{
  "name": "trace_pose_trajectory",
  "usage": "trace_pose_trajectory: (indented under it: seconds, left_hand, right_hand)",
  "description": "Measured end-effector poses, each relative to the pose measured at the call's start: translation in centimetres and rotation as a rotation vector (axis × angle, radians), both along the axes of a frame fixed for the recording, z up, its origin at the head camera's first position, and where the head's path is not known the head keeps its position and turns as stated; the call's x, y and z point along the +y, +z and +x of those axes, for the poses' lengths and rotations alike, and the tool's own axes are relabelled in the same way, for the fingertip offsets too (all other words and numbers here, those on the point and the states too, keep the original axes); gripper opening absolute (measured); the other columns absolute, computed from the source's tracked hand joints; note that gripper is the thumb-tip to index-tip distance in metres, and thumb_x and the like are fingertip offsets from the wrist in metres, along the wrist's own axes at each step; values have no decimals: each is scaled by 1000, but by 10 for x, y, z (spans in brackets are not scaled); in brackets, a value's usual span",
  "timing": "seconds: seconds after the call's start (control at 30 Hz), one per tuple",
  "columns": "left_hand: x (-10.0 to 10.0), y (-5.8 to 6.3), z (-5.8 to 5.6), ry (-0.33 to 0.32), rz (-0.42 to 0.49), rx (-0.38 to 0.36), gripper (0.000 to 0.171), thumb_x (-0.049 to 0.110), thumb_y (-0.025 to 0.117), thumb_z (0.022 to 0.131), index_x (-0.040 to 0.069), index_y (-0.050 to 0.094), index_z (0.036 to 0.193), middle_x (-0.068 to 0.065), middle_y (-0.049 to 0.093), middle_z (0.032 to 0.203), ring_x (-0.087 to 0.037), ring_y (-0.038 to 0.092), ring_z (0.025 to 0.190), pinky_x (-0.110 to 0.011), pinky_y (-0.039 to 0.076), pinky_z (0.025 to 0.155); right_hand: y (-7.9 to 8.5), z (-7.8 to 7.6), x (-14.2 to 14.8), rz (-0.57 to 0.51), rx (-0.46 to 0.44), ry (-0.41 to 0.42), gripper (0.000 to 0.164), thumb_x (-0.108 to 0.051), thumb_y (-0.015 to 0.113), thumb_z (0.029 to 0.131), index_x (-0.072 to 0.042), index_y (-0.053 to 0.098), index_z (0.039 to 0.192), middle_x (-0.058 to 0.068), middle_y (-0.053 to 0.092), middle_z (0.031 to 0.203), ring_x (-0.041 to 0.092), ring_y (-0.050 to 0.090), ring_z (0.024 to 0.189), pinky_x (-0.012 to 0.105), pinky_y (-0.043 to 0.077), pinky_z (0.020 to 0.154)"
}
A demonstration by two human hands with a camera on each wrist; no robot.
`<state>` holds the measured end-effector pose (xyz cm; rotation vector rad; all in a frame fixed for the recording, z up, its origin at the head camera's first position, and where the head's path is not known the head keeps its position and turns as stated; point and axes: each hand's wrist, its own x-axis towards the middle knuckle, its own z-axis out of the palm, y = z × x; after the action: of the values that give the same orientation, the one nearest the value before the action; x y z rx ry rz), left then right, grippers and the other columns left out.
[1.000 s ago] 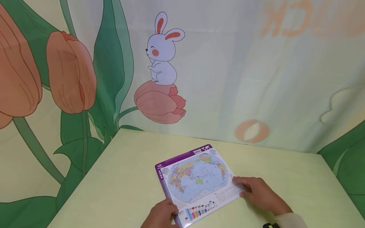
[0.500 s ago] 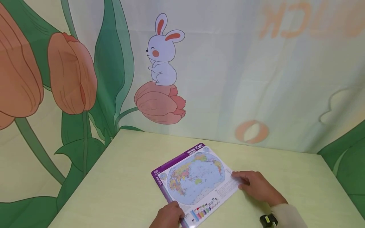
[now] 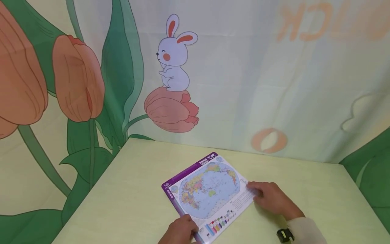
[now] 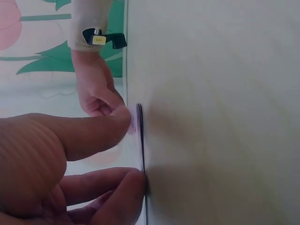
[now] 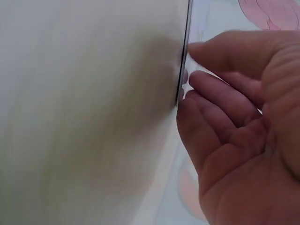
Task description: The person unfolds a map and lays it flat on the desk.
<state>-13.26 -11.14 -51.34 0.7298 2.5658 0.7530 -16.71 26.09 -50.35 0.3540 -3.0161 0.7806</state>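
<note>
A flat world map board (image 3: pixel 210 189) with a purple top border lies tilted on the table in the head view. The left hand (image 3: pixel 181 229) grips its lower left edge, fingers curled. At the right edge, the right hand (image 3: pixel 274 200) holds the board between its thumb and fingers. From the left wrist, the thumb and bent fingers of the left hand (image 4: pixel 70 154) meet the board's thin dark edge (image 4: pixel 141 136), with the right hand (image 4: pixel 93 86) beyond. The right wrist view has the right hand (image 5: pixel 239 145) with its thumb and fingertips at the board's edge (image 5: pixel 184 56).
The pale yellow table (image 3: pixel 122 189) meets a printed cloth backdrop (image 3: pixel 237 74) at its far edge. Tulips and a white rabbit (image 3: pixel 175 64) are drawn on the cloth. A black device (image 3: pixel 285 235) sits at the right sleeve's cuff.
The map board has turned counterclockwise, its top right corner shifting left. The left hand moved right and slightly up, and the right hand moved a little left and up. Motion is slight lately.
</note>
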Motion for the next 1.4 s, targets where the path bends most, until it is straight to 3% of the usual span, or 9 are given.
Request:
trace_pose_trajectory:
  seconds: [0.13, 0.23, 0.47, 0.7, 0.8, 0.97, 1.1, 1.27, 1.4]
  left_hand:
    - [-8, 2, -2, 84, 144, -151, 35, 22, 89, 85, 0, 79, 111, 4, 57, 94, -12, 52, 81, -25, 46, 73]
    - [-15, 4, -5, 127, 201, -190, 37, 20, 88, 85, 0, 78, 114, 3, 58, 97, -15, 54, 85, -26, 45, 74]
    - [-37, 6, -20, 127, 243, 21, 36, 13, 87, 86, 5, 77, 119, 4, 66, 105, -12, 59, 92, -25, 56, 82]
    - [-57, 6, -44, 128, 296, 187, 34, 7, 87, 84, 8, 78, 117, 0, 72, 115, -18, 69, 106, -36, 60, 97]
    - [-62, 5, -56, 156, 267, 198, 35, 5, 88, 83, 9, 78, 117, -1, 73, 118, -20, 69, 113, -42, 58, 104]
    - [-69, 3, -80, 219, 243, 172, 40, 1, 88, 82, 9, 78, 120, -3, 73, 123, -26, 68, 122, -47, 53, 112]
    - [-74, 1, -97, 246, 235, 130, 42, 1, 87, 83, 10, 77, 123, -1, 70, 124, -24, 67, 121, -48, 53, 112]
    - [-78, -1, -111, 226, 238, 107, 48, 0, 87, 83, 8, 74, 128, -2, 67, 129, -24, 65, 124, -47, 52, 114]
    - [-80, -2, -118, 173, 217, 117, 50, -2, 87, 82, 5, 72, 130, -6, 66, 132, -26, 64, 126, -48, 50, 115]
  right_hand:
    - [3, 6, -13, -15, -31, -61, 51, -9, 83, 85, -13, 73, 135, 10, 70, 140, 28, 68, 123, 49, 57, 102]
    - [4, 13, -25, -30, -56, -99, 52, -16, 86, 84, -14, 73, 135, 7, 70, 141, 32, 66, 131, 53, 54, 107]
    - [12, 31, -60, -1, -41, -121, 55, -27, 91, 82, -17, 74, 133, -1, 72, 139, 15, 68, 104, 43, 58, 95]
    - [11, 57, -102, -38, -90, -65, 60, -34, 91, 82, -13, 73, 135, 1, 72, 139, 21, 69, 126, 47, 57, 106]
    - [10, 66, -117, -46, -131, -24, 62, -39, 90, 82, -13, 72, 136, 1, 73, 137, 21, 69, 125, 48, 56, 107]
    - [12, 77, -140, -60, -243, 8, 64, -43, 90, 82, -15, 71, 136, 3, 75, 131, 14, 68, 103, 42, 60, 98]
    - [12, 85, -156, -75, -243, 48, 67, -51, 90, 80, -15, 73, 133, 7, 74, 135, 20, 73, 109, 41, 61, 97]
    - [8, 91, -170, -56, -195, 91, 77, -63, 89, 75, -12, 74, 131, 6, 73, 137, 27, 74, 118, 39, 62, 97]
    - [4, 92, -177, -61, -186, 110, 70, -60, 87, 79, -11, 74, 127, 9, 75, 132, 19, 76, 105, 30, 62, 84]
